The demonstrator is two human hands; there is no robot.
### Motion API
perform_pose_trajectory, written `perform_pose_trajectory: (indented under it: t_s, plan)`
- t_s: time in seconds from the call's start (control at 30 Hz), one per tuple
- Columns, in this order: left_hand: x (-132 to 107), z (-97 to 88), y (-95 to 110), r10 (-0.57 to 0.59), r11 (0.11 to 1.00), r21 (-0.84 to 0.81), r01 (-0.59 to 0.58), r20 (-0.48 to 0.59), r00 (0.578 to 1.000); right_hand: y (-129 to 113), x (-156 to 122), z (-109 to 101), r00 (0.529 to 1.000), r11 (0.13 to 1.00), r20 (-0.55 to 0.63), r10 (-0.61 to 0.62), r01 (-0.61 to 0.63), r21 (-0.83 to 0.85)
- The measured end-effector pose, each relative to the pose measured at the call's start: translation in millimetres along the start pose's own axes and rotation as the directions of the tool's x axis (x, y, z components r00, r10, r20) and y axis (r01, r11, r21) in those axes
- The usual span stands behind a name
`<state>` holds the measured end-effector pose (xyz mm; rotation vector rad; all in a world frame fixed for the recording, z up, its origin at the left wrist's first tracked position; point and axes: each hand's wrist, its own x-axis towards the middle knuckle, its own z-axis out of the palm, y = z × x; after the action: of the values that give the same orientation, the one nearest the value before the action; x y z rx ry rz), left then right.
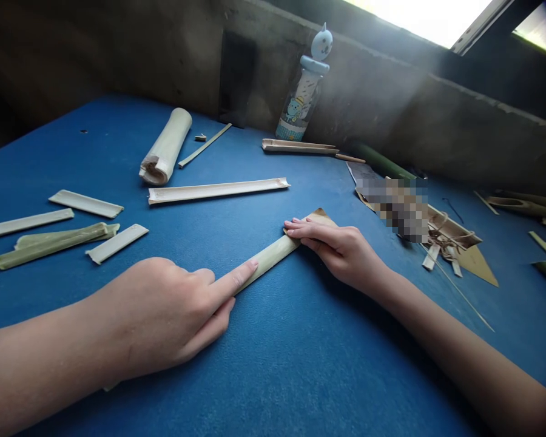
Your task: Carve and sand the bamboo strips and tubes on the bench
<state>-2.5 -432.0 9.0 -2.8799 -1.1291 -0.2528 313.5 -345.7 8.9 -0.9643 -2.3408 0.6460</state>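
Your hands frame a split bamboo strip (268,258) on a blue cloth-covered bench (273,376), in front of you and just right of centre. The strip is long and narrow, its pale green skin smooth, and its far end widens into a brown, ragged tip. Its long axis runs on a diagonal, from the near end at lower left to the tip at upper right, which points toward the concrete wall (437,121).

Your left hand (159,315) sits at the near end, the extended index finger's fingers (236,279) touching the strip while the others fold toward the bench, with no grip. Your right hand (341,252) lies over the far end, its fingers (304,229) draped across the strip; whether they pinch it, you cannot tell.

Beyond lie a long bamboo slat (216,191), a split bamboo tube (165,147) and, at left, a scatter of bamboo strips (50,243). A pixelated patch (395,209) hides part of the right side.
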Motion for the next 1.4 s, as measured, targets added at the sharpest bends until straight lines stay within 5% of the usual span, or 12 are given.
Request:
perform_pose_trajectory:
  t_s: [0.3, 0.57, 0.8, 1.03, 1.4]
  plan:
    - [4.3, -4.4, -4.7, -0.026, 0.999, -0.045, 0.029, 0.079, 0.997, 11.2, -2.3, 3.5, 0.998, 0.998, -0.02, 0.061, -0.061, 0.014]
    - [2.7, -4.9, 0.0, -0.098, 0.99, -0.088, 0.108, 0.113, 0.989, 13.6, -3.7, 3.1, 0.997, 0.996, 0.011, -0.08, 0.08, 0.043]
    - [4.8, -0.8, -1.8, -0.111, 0.981, -0.154, 0.118, 0.055, 0.992, 18.9, -7.0, -7.0, 0.969, 0.978, -0.133, -0.21, 0.209, -0.022]
    - [11.1, -13.1, -3.9, -0.18, 0.97, -0.13, 0.207, 0.198, 0.964, 53.5, -2.6, -19.8, 0.821, 0.938, -0.57, 0.003, -0.2, -0.283]
    - [19.0, -28.8, 1.0, -0.17, 0.978, -0.074, 0.196, 0.266, 0.949, 98.2, 34.0, -32.8, 0.807, 0.857, -0.556, 0.2, -0.419, -0.3]
